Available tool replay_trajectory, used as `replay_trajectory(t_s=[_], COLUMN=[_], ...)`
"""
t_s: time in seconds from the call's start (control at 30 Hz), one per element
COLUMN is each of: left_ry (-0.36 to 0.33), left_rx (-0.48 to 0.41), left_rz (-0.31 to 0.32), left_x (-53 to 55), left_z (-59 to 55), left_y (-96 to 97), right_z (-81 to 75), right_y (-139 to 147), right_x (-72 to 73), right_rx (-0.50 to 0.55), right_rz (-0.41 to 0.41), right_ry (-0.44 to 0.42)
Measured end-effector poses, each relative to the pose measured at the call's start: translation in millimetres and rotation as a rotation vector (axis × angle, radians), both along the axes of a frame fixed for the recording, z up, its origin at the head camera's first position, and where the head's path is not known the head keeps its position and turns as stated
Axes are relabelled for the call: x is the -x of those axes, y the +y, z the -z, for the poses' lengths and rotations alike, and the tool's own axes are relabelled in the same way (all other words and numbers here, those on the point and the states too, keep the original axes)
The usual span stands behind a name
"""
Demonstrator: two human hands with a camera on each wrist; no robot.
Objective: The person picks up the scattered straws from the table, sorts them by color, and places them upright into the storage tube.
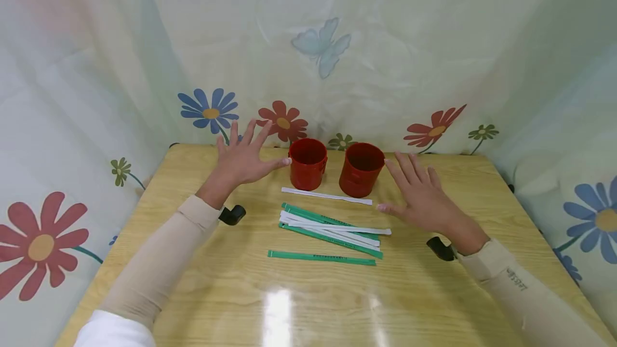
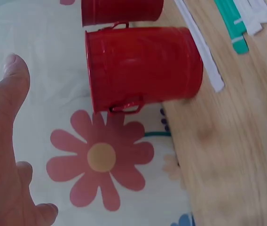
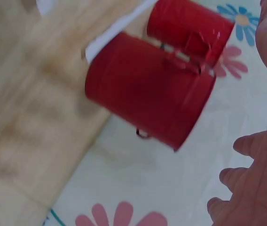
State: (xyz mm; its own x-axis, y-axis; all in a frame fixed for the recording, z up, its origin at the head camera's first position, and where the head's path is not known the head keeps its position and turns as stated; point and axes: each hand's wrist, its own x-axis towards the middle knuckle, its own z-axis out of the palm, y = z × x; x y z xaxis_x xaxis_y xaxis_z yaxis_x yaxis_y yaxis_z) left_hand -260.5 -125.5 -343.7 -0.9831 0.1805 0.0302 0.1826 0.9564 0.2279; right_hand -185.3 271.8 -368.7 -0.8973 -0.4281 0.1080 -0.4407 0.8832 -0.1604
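Wearing beige sleeves point(image 1: 161, 261) closest in view, holds left hand point(image 1: 241, 159) and right hand point(image 1: 421, 197) spread and empty on the outer sides of left red cup point(image 1: 308, 174) and right red cup point(image 1: 356, 180), both upright near the far edge of table point(image 1: 222, 293), beyond white packets point(image 1: 339, 228) and green packets point(image 1: 322, 258). Looks like a ready pose, with no grip taken. Probably calls next for lowering one hand and pinching a single packet apart from the overlapping pile.

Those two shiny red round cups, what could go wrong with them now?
The spread left hand is close to the left shiny red cylindrical cup, and a bump might tip it. The right hand could do the same to the right shiny red cylindrical cup. Both cups stand near the far edge of the pale wooden table, so a push might knock one off.
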Motion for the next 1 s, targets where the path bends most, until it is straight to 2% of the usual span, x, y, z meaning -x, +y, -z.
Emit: replay_trajectory(t_s=[0.2,0.37,0.47,0.6,0.73,0.83,1.0], left_ry=[-0.002,-0.023,-0.019,-0.025,-0.063,-0.084,-0.075], left_rx=[-0.014,0.002,-0.021,-0.106,-0.193,-0.248,-0.407], left_rz=[0.026,0.027,0.041,0.060,0.085,0.137,0.248], left_x=[2.6,2.1,4.8,11.2,16.6,21.4,29.8], left_z=[4.2,7.5,11.2,16.4,21.9,26.5,31.0], left_y=[8.1,12.8,15.6,19.7,21.5,23.4,25.7], right_z=[7.1,11.5,12.7,14.3,18.0,21.4,28.2], right_y=[-12.1,-16.9,-18.8,-22.6,-26.9,-27.9,-29.4], right_x=[-3.9,-5.1,-6.5,-8.4,-10.9,-14.1,-15.0], right_rx=[0.031,0.036,0.040,0.045,0.040,0.038,0.083], right_rz=[-0.042,-0.078,-0.094,-0.101,-0.105,-0.103,-0.112], right_ry=[0.009,-0.020,-0.034,-0.055,-0.088,-0.109,-0.131])
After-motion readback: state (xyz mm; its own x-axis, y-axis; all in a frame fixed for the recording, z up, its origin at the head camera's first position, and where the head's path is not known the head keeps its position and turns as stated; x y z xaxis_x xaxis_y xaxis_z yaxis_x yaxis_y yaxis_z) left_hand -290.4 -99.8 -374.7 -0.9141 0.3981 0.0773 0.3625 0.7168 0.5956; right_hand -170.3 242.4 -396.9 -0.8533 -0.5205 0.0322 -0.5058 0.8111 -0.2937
